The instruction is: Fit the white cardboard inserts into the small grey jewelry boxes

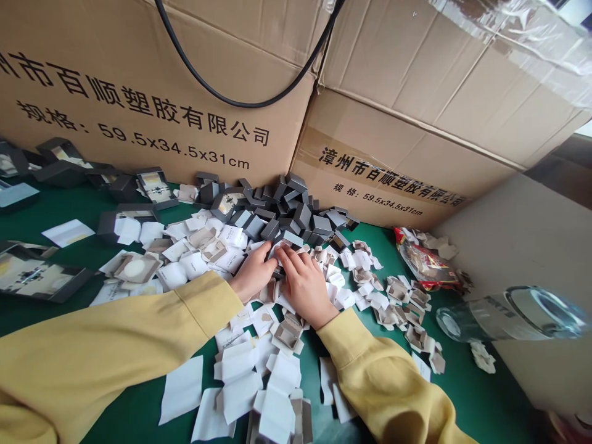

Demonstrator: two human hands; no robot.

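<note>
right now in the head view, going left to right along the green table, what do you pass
open dark tray with a white insert → left hand → right hand → red snack packet → clear glass jar lying on its side

Lighting: bright, even daylight; soft shadows under cardboard boxes (152, 92). Glare: plastic film (518, 31) at far right. Blur: glass jar (513, 314), right. Distortion: wide-angle bending at edges.

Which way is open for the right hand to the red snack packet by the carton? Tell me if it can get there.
Probably yes. The right hand rests on the small boxes beside the left hand; the red snack packet lies flat to its right on the green table. Only low folded paper inserts lie between, nothing tall.
</note>
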